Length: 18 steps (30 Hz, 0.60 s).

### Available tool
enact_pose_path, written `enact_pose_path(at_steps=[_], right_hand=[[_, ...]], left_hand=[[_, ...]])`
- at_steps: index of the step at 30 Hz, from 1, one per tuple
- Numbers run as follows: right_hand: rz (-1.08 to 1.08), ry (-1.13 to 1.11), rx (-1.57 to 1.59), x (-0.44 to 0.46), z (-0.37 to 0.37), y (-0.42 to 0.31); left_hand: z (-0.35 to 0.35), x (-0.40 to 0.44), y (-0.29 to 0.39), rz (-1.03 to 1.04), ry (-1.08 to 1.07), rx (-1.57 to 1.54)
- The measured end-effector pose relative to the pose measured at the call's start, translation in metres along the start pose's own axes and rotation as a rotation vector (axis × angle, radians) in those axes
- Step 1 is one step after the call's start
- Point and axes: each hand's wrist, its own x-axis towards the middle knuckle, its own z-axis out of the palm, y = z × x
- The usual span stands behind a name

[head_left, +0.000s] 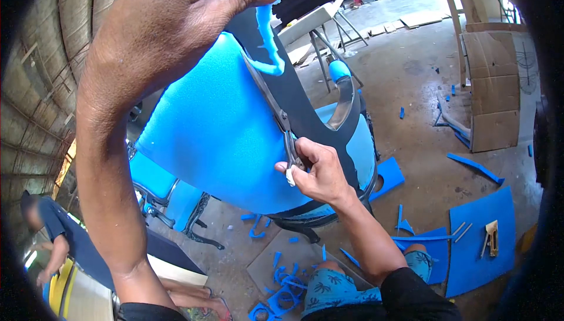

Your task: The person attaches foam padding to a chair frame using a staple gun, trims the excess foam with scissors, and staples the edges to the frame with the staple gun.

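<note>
Above the scissors (272, 99), the raised left hand (161, 33) bends inward.

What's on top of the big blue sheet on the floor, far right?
Two thin rods and a tan tool, maybe a staple gun, lie on the blue sheet. Whatever lies under them is covered and can't be seen.

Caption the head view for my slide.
Right hand holds scissors along the edge of blue foam; left hand pinches a narrow strip.
</note>
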Motion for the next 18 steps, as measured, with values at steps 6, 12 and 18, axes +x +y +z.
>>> enact_pose_path(at_steps=[6, 12, 18], right_hand=[[-0.007, 0.068, 0.034, 0.002, 0.004, 0.007], [0.144, 0.355, 0.146, -0.047, -0.034, 0.032], [0.586, 0.380, -0.445, -0.255, -0.170, 0.115]], left_hand=[[-0.007, -0.007, -0.016, 0.050, -0.039, -0.049], [0.043, -0.041, -0.020, 0.282, 0.036, -0.137], [0.218, -0.203, 0.068, -0.074, -0.231, -0.698]])
